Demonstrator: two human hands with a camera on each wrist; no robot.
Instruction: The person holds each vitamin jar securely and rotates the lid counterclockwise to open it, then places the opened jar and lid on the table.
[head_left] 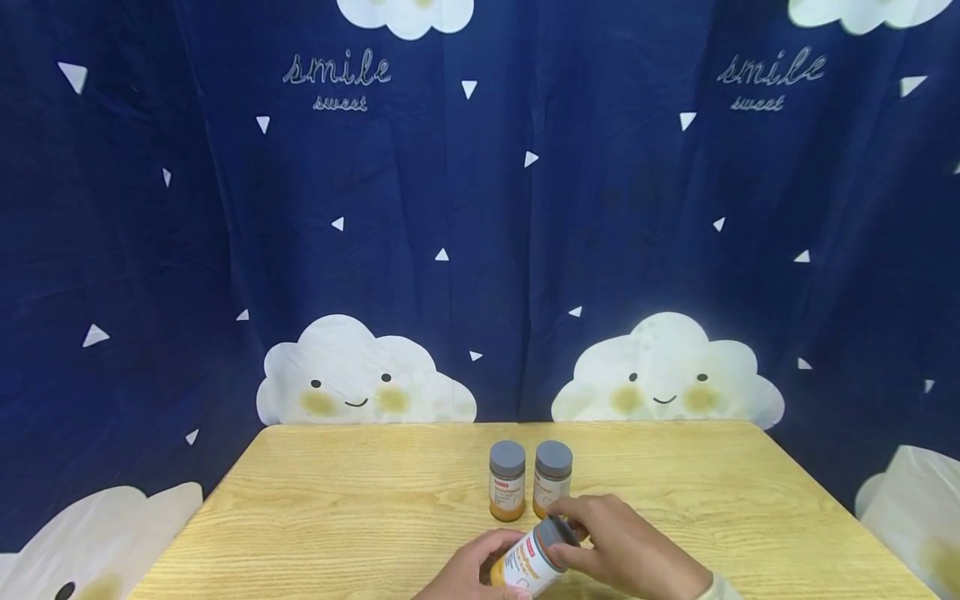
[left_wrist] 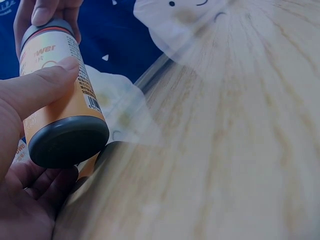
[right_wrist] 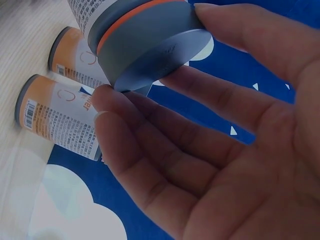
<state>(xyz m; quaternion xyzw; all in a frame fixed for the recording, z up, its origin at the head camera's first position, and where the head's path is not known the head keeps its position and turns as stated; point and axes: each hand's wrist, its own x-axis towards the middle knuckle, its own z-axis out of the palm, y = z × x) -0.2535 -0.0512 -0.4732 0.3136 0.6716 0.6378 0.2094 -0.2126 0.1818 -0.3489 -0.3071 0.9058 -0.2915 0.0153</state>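
Observation:
My left hand [head_left: 467, 573] grips a supplement bottle [head_left: 523, 563] with a white-and-orange label, holding it tilted near the table's front edge. In the left wrist view, the left thumb [left_wrist: 47, 82] lies across the label and the dark bottle base [left_wrist: 70, 144] faces the camera. Around the grey lid [head_left: 557, 533] curl the thumb and fingers of my right hand [head_left: 611, 542]. An orange ring [right_wrist: 132, 22] runs round the lid in the right wrist view. Behind the hands stand two matching bottles, one at the left [head_left: 507, 483] and one at the right [head_left: 553, 475], both upright and lidded.
The light wooden table [head_left: 360, 500] reaches back to a dark blue curtain [head_left: 487, 208] printed with white clouds and triangles. The right-hand standing bottle is partly covered by my right hand in the head view.

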